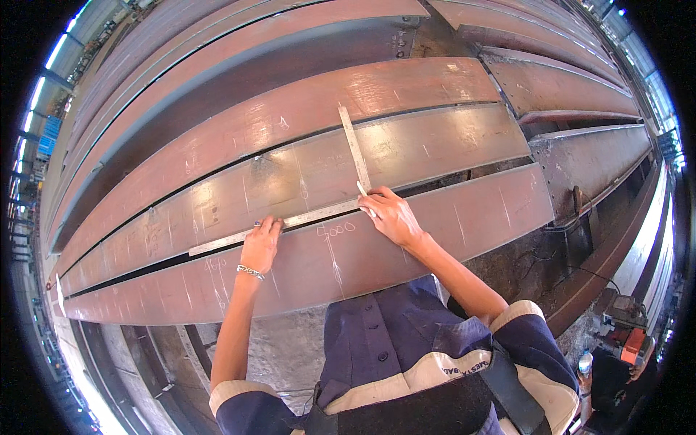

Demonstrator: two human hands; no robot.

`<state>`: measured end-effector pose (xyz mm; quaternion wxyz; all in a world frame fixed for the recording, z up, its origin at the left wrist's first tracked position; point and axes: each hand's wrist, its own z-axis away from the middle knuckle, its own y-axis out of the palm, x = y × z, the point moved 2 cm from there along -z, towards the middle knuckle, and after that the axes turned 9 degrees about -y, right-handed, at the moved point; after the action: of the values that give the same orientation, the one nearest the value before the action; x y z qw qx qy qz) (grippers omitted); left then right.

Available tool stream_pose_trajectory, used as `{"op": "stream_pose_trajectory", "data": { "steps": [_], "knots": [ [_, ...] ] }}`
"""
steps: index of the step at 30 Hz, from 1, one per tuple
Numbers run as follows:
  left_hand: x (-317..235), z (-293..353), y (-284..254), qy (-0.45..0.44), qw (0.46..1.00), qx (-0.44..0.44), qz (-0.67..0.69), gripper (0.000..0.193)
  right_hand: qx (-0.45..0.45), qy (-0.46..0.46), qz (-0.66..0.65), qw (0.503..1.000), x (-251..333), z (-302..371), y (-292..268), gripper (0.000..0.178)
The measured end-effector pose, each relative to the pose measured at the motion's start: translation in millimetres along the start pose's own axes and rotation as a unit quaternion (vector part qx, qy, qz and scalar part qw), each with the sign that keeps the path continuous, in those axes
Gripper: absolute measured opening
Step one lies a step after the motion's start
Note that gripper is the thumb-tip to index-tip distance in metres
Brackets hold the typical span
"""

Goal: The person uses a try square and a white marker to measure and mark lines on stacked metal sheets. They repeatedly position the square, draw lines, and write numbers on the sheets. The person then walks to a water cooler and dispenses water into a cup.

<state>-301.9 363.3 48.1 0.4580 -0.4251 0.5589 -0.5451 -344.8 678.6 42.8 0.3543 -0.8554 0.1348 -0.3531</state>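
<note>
**Square down across the beams, both hands on the job**

Your L-shaped square [353,148] is lying on the rust-red steel, between you and the far stacks. One leg runs left along the dark slot between the near beam [471,210] and the middle beam [442,141]. Other leg points away from you, over the middle beam, tip on the far beam [428,76]. Corner sits by your right grip [391,215], partly hidden by it.

Left grip [262,245]: on the left-running leg, fingers bent down onto it. Can't tell if it's pinching the edge or only pressing. Chain bracelet [250,272] on that wrist.

Right grip: pinching a slim white marking stick [362,188], its upper end beside the square's corner. Can't tell whether the fingers touch the square too.

Near beam carries white handwritten figures and strokes, some just on the near side of the square. Thin white strokes on the middle and far beams as well.

Near right, low down: orange-and-grey machine [634,346], clear bottle [585,362] just left of it. More long beams stacked on the far side.
</note>
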Motion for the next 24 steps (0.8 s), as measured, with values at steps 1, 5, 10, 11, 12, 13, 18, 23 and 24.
{"op": "stream_pose_trajectory", "data": {
  "steps": [1, 5, 10, 11, 12, 13, 18, 23, 24],
  "knots": [
    [-0.3, 0.3, -1.1, 0.002, 1.0, 0.003, 0.0, 0.024, 0.0, -0.001, -0.001, 1.0, -0.3, 0.5, 0.2, 0.022],
    [-1.1, 1.1, -3.6, 0.001, 0.999, 0.04, -0.013, 0.028, 0.001, -0.004, -0.002, 1.0, -1.5, 0.2, 0.7, 0.024],
    [-1.6, 2.3, -3.0, 0.005, 0.999, 0.035, -0.022, 0.034, 0.003, -0.007, -0.005, 1.0, -2.2, -0.5, 0.3, 0.024],
    [-1.6, 2.8, -2.5, 0.003, 0.999, 0.031, -0.019, 0.035, 0.007, -0.005, -0.008, 1.0, -2.4, -0.6, 0.3, 0.024],
    [-1.9, 3.3, -1.9, 0.006, 0.999, 0.03, -0.027, 0.035, 0.006, -0.009, -0.008, 1.0, -2.2, -0.7, 0.1, 0.024],
    [-2.5, 3.7, -1.5, 0.007, 0.999, 0.026, -0.031, 0.036, 0.006, -0.009, -0.008, 1.0, -2.3, -0.9, 0.1, 0.023],
    [-6.0, 4.6, -3.1, 0.008, 0.999, 0.021, -0.04, 0.037, -0.001, -0.01, -0.016, 1.0, -2.6, -1.8, -0.8, 0.022],
    [-7.3, 3.0, -6.5, 0.007, 0.998, 0.039, -0.046, 0.038, 0.005, -0.006, -0.019, 1.0, -3.3, -2.3, -1.1, 0.021],
    [-7.3, 3.3, -6.8, 0.01, 0.998, 0.034, -0.045, 0.037, 0.004, -0.007, -0.017, 1.0, -3.4, -2.2, -0.9, 0.021]
  ]
}}
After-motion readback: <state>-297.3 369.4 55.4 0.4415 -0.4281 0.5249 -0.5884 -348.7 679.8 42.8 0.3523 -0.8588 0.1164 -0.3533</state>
